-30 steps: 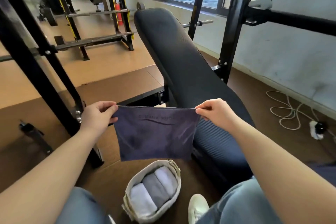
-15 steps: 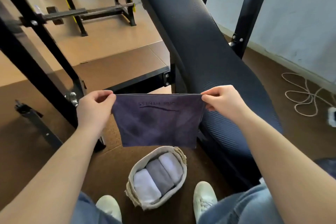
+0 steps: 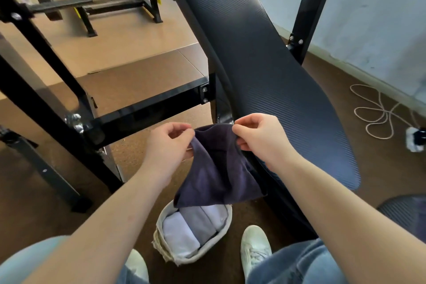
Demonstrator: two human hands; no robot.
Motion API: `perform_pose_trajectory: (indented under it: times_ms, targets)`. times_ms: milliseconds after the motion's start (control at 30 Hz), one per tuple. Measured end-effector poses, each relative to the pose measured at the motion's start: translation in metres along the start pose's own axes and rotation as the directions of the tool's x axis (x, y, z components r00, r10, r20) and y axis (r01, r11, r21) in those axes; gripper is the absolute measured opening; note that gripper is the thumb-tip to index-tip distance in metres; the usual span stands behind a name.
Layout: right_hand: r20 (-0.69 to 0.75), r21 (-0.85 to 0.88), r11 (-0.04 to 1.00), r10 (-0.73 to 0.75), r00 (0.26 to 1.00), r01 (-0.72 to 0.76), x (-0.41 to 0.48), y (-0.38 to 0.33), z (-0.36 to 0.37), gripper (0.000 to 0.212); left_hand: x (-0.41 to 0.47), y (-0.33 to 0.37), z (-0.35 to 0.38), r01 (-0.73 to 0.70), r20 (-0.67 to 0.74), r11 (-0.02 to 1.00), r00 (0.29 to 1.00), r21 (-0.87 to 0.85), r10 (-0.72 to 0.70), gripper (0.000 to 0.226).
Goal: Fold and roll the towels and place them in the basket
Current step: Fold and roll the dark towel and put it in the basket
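Navy towel [image 3: 216, 168] hangs below left hand [image 3: 168, 145] and right hand [image 3: 260, 136], whose fingers [image 3: 183, 131] pinch its top corners close together, above the basket [image 3: 196, 257].

Both hands pinch the top corners of a dark towel [image 3: 216, 173], the left hand [image 3: 169, 145] and right hand [image 3: 258, 136] near each other, so the cloth sags between them. Below it on the floor [image 3: 46, 191] sits a basket [image 3: 202, 253] holding rolled towels [image 3: 184, 233], between two white shoes [image 3: 253, 244]. A black bench [image 3: 265, 64] slopes beside the right hand.
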State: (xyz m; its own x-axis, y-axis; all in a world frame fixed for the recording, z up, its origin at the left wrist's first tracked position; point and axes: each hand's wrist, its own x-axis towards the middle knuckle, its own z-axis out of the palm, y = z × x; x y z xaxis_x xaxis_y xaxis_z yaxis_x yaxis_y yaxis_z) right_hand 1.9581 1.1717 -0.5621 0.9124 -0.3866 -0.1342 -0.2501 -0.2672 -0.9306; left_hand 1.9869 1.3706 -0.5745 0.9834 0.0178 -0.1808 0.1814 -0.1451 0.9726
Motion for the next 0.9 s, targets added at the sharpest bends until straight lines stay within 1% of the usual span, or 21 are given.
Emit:
perform_pose_trajectory:
  times_ms: [100, 200, 300, 433, 500, 633, 800, 900]
  targets:
    - [0.044, -0.121, 0.987, -0.1, 0.994, 0.105, -0.004, 0.004, 0.007, 0.006, -0.007, -0.002, 0.01, 0.017, 0.04, 0.999, 0.999, -0.027, -0.016, 0.012]
    - [0.104, -0.196, 0.963, -0.168, 0.98, 0.185, -0.007, 0.006, 0.014, 0.007, -0.011, -0.001, 0.017, 0.037, 0.097, 0.997, 0.995, -0.075, -0.03, 0.013]
    - [0.138, -0.236, 0.949, -0.181, 0.974, 0.21, -0.009, 0.008, 0.018, 0.015, -0.011, -0.002, 0.024, 0.028, 0.138, 0.999, 0.99, -0.044, -0.021, 0.015]
    - [0.163, -0.229, 0.952, -0.166, 0.973, 0.201, -0.007, 0.011, 0.013, 0.023, -0.01, 0.0, 0.029, 0.031, 0.175, 0.999, 0.984, -0.04, -0.024, 0.018]
    - [0.15, -0.224, 0.956, -0.158, 0.976, 0.189, -0.006, 0.011, 0.011, 0.023, -0.009, 0.001, 0.031, 0.027, 0.178, 0.999, 0.984, -0.029, -0.022, 0.019]
    - [0.051, -0.171, 0.97, -0.165, 0.985, 0.171, -0.003, 0.012, 0.012, 0.015, -0.007, 0.001, 0.036, 0.04, 0.147, 0.999, 0.988, -0.018, -0.037, 0.02]
    - [0.103, -0.28, 0.917, -0.266, 0.958, 0.285, -0.006, 0.009, 0.01, 0.013, -0.007, 0.002, 0.039, 0.057, 0.129, 0.997, 0.99, -0.057, -0.049, 0.02]
    - [0.104, -0.317, 0.891, -0.309, 0.945, 0.326, -0.004, 0.01, 0.011, 0.016, -0.006, 0.001, 0.04, 0.116, 0.129, 0.985, 0.987, -0.13, -0.099, 0.021]
